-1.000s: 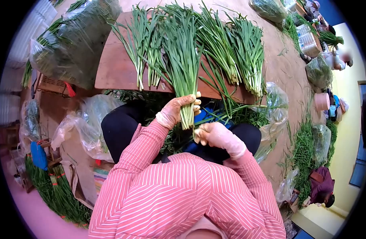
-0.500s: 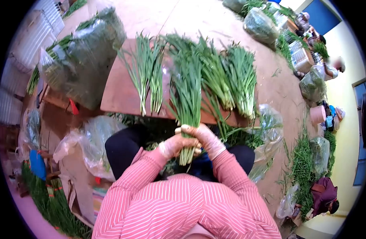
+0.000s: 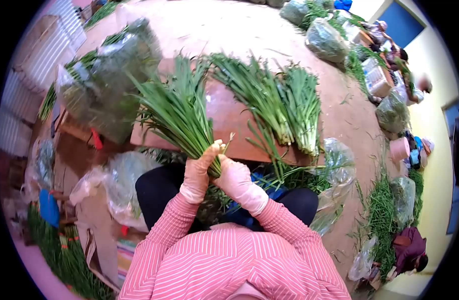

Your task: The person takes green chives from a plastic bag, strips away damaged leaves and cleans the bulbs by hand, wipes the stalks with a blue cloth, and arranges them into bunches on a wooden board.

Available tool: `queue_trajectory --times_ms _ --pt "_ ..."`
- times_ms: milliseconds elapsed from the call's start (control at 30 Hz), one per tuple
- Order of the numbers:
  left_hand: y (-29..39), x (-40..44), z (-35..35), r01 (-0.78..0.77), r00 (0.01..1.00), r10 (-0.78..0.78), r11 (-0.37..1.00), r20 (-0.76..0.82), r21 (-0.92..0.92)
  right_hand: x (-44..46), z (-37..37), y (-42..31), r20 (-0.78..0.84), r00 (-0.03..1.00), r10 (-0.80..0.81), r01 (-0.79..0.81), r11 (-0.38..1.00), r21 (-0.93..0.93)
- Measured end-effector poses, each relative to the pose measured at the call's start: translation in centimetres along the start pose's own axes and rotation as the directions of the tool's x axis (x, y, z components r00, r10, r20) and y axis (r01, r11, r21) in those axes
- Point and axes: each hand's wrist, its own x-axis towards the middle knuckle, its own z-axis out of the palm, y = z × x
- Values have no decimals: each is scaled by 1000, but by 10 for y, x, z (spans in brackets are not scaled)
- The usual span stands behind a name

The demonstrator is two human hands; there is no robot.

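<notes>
Both my hands wear pale gloves and meet at the lower stems of a large bunch of green leafy stalks [image 3: 182,115]. My left hand [image 3: 199,172] is wrapped round the stems from the left. On the right side of the same stem ends, my right hand [image 3: 234,180] is closed, its fingertips partly hidden. The bunch tilts, its leaves fanning to the upper left over the reddish-brown board [image 3: 222,107]. Two more bunches lie on the board's right part: one slanting [image 3: 262,100], the other [image 3: 302,110] beside it at the edge.
A large plastic bag of greens [image 3: 109,85] stands left of the board. Clear plastic [image 3: 127,185] lies by my left knee, and another bag [image 3: 337,160] by the right. Bundles tied with red bands lie lower left. Several people sit along the right wall among loose greens and a pink bucket [image 3: 399,149].
The held bunch has swung from upright to leaning left, now over the smaller bunches there. My right hand came from apart to the stems. The view has shifted, and the board sits lower.
</notes>
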Motion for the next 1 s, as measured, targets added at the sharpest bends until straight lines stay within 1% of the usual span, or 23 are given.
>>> queue_trajectory --times_ms 33,67,100,133,167,200,233,300,333,367,433,500,533,567,633,700,733,767,833,867,900,967,1000 --pt "1 -3 -6 -36 999 34 998 -33 -50 1 4 -8 -7 1000 -9 9 995 -95" --pt "7 -7 -9 -79 994 73 994 -82 -77 2 12 -10 -50 996 -70 66 995 -72" --pt "14 -8 -10 -127 985 113 986 -128 -104 1 8 -20 1 998 -63 63 998 -25" --pt "16 -3 -26 -203 970 217 971 -106 130 1 13 -19 -17 989 -147 148 985 84" --pt "21 0 -36 -231 956 253 961 -150 152 2 19 -16 -48 973 -226 231 955 188" --pt "38 1 -39 -210 952 217 976 -213 57 4 30 -12 -139 939 -316 341 910 234" --pt "56 3 -42 -192 946 174 981 -274 -39 7 39 -5 -129 939 -319 342 907 246" --pt "85 24 -56 -224 923 161 963 -349 -148 13 54 15 46 949 -311 294 930 220" --pt "94 37 -72 -162 943 127 983 -308 -91 17 71 33 -18 926 -378 363 871 330" --pt "103 52 -87 -98 960 87 995 -267 -32 17 45 22 325 930 -171 -23 857 514" --pt "106 94 -117 44 933 -20 997 -358 59 24 50 40 256 954 -157 -20 817 576" --pt "99 132 -135 93 911 -3 976 -411 199 25 25 35 304 952 33 -211 791 574" --pt "101 145 -131 143 892 -16 958 -452 249 30 29 47 233 972 31 -153 835 528" --pt "101 156 -127 171 895 -18 936 -445 308 32 30 57 184 982 41 -137 823 551" --pt "90 185 -132 196 917 -46 917 -396 347 38 27 65 155 983 96 -168 803 572" --pt "78 206 -132 298 909 -156 892 -386 341 47 24 69 100 989 111 -149 785 601" --pt "72 215 -130 297 892 -107 871 -439 392 51 24 71 78 989 126 -147 781 607" --pt "66 221 -131 349 877 -156 856 -454 381 56 22 71 57 989 139 -145 777 613" --pt "55 236 -129 394 860 -182 830 -477 395 70 35 81 2 994 114 -94 809 581" --pt "50 239 -131 411 874 -241 830 -423 377 75 41 83 -83 994 66 -13 855 518" --pt "51 235 -124 398 886 -233 826 -402 399 81 44 83 -164 986 11 64 893 445" --pt "63 220 -101 431 877 -240 773 -415 465 88 33 65 -101 994 28 18 905 424" --pt "55 227 -106 427 867 -111 669 -486 609 94 30 59 -96 995 31 4 938 347"
